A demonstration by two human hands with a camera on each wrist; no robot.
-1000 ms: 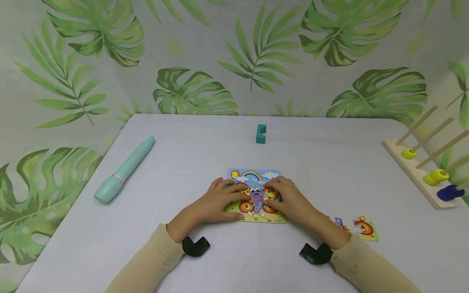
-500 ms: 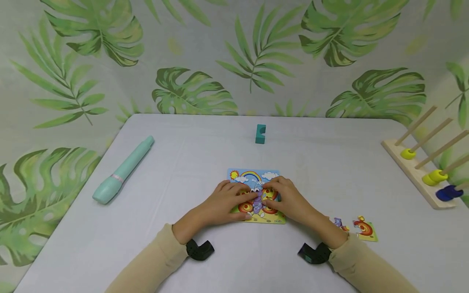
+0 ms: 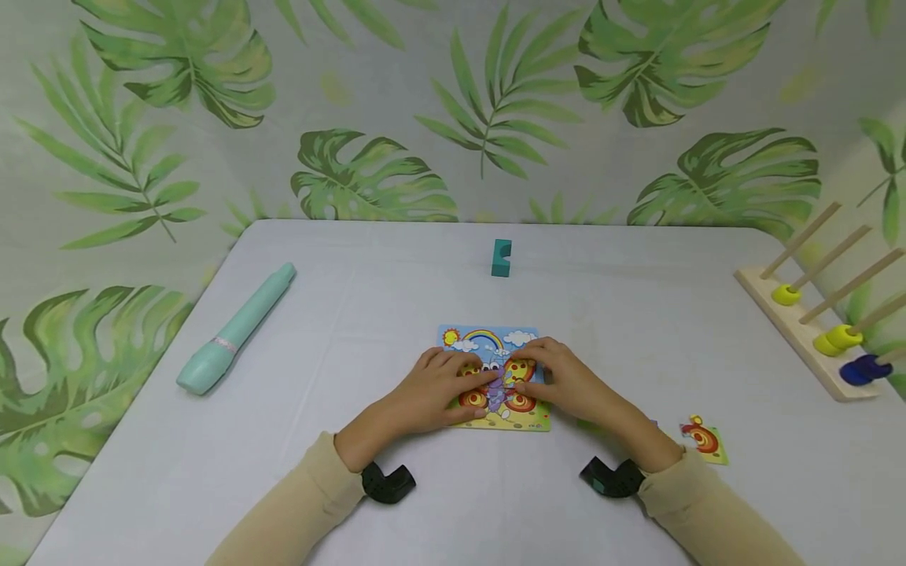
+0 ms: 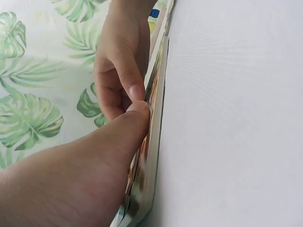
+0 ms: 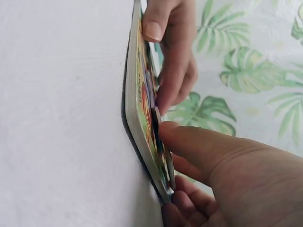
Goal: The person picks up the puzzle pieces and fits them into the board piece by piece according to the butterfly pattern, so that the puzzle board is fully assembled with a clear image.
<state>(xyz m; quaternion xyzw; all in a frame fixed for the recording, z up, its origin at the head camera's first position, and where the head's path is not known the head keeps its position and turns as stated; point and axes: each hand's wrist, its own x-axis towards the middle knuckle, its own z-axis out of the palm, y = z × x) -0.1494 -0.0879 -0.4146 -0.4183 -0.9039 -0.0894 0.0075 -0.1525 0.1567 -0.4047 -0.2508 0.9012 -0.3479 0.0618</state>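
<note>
A butterfly jigsaw puzzle board lies flat in the middle of the white table, with blue sky and a rainbow along its far side. My left hand rests on its left half, index finger reaching to the purple butterfly body and thumb near the front edge. At the right wing, my right hand pinches a puzzle piece between thumb and fingers; in the right wrist view this piece sits slightly raised from the board. Fingers of both hands hide parts of the picture.
A loose puzzle piece lies right of the right wrist; others are mostly hidden under that forearm. A teal block stands at the back, a mint microphone-shaped toy left, a wooden peg stacker with beads right.
My left hand has slid slightly right, its index finger now on the butterfly's body. My right hand has shifted a little right, uncovering more of the right wing, while its forearm hides more loose pieces.
</note>
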